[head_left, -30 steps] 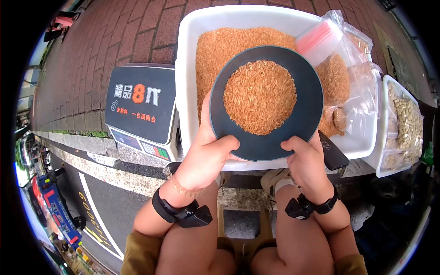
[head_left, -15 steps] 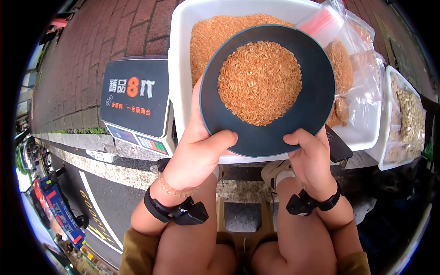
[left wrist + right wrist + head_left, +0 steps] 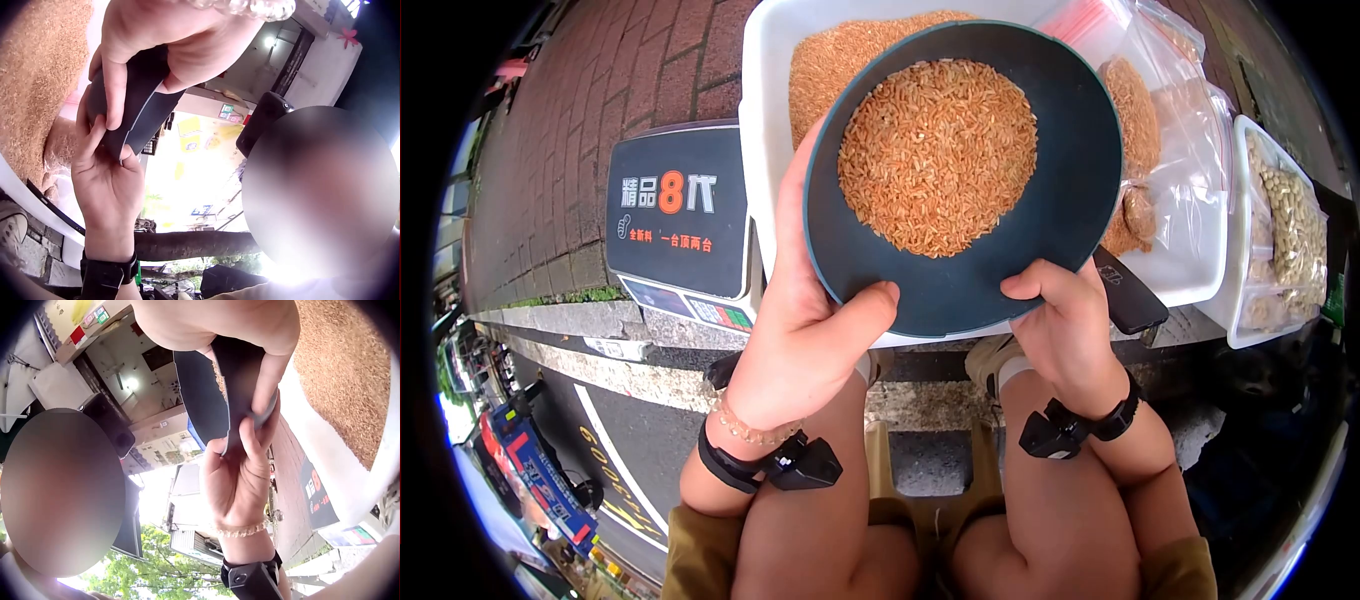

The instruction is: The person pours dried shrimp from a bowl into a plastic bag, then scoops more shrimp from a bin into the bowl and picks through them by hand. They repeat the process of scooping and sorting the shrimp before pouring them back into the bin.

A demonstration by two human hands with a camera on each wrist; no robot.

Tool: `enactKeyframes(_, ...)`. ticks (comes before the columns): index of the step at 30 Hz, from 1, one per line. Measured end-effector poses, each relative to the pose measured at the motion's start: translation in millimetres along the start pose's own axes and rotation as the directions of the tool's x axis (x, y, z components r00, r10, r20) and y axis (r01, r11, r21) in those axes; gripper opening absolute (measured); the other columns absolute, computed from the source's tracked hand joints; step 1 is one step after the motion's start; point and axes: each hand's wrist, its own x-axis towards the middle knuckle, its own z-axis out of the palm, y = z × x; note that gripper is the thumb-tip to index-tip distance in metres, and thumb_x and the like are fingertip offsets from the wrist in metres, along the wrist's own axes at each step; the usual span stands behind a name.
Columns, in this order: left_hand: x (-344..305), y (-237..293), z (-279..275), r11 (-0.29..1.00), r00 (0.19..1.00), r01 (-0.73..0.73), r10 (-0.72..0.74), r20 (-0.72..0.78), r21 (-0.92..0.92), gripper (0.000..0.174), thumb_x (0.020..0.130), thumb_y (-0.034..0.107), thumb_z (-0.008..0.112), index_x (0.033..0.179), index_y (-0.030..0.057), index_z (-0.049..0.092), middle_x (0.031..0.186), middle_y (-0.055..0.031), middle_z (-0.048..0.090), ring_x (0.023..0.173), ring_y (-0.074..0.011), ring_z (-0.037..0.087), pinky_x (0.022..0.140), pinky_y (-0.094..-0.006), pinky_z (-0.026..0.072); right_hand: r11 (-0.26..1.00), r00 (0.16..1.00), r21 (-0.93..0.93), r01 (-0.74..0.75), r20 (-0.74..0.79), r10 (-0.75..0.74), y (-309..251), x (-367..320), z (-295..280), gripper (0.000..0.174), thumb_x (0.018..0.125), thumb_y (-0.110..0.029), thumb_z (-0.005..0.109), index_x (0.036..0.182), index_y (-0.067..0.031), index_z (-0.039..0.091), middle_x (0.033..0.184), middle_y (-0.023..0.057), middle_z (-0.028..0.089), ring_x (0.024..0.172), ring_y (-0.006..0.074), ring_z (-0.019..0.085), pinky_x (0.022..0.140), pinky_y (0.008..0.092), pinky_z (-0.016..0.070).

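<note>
In the head view a dark round bowl [image 3: 960, 290] is held up over the white tub, with a mound of reddish-brown grains [image 3: 938, 158] lying in its far left part. My left hand [image 3: 800, 340] grips the bowl's near left side, thumb over the rim and fingers underneath. My right hand [image 3: 1068, 330] grips the near right side the same way. The left wrist view shows the bowl [image 3: 140, 94] from the side with the right hand [image 3: 106, 187] beneath it. In the right wrist view the left hand [image 3: 240, 481] holds the bowl's far side.
The white tub [image 3: 768, 130] holds loose grains [image 3: 820, 70] and clear bags of grain [image 3: 1135, 110]. A scale [image 3: 680, 210] with a dark top stands left of it. At right is a smaller white tub [image 3: 1238, 320] with bagged pale pieces. A black handle [image 3: 1132, 295] sticks out near my right hand.
The bowl has risen closer to the head camera, shifting a little left and up in view, both hands still gripping it. The grains lie further toward its left side.
</note>
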Motion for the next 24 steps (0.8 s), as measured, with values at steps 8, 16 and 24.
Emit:
enactKeyframes(8,0.8,2.6,2.0,1.0,1.0,-0.018,0.018,0.016,-0.016,0.059,0.071,-0.015,0.047,0.125,0.0054,0.032,0.117,-0.0067,0.045,0.108,-0.0159,0.044,0.091,-0.031,0.0357,1.0,1.0,-0.007,-0.009,-0.014,0.008,1.3,0.0,-1.4,0.047,0.066,0.014,0.042,0.108,-0.006,0.045,0.1,0.0059,0.053,0.093,0.0164,0.051,0.08,0.0289,0.0399)
enactKeyframes(16,5.3,13.9,1.3,0.995,0.991,0.052,-0.062,0.122,0.08,0.084,0.063,-0.015,0.04,0.137,0.0093,0.009,0.135,-0.0084,0.023,0.124,-0.0168,0.023,0.098,-0.0285,0.0246,1.0,0.999,0.006,-0.031,-0.023,0.031,1.5,0.8,-1.8,0.046,0.066,0.015,0.042,0.108,-0.006,0.045,0.1,0.006,0.053,0.093,0.0171,0.051,0.08,0.0295,0.0401)
enactKeyframes(24,5.4,16.8,-0.7,0.995,0.988,0.079,-0.087,0.128,0.067,0.085,0.063,-0.015,0.041,0.138,0.0092,0.007,0.137,-0.009,0.019,0.125,-0.0164,0.021,0.099,-0.0285,0.0216,0.999,0.999,0.028,-0.036,-0.015,0.036,2.8,-0.7,0.9,0.047,0.066,0.015,0.042,0.108,-0.0055,0.045,0.101,0.0065,0.053,0.093,0.0174,0.051,0.08,0.0293,0.0404)
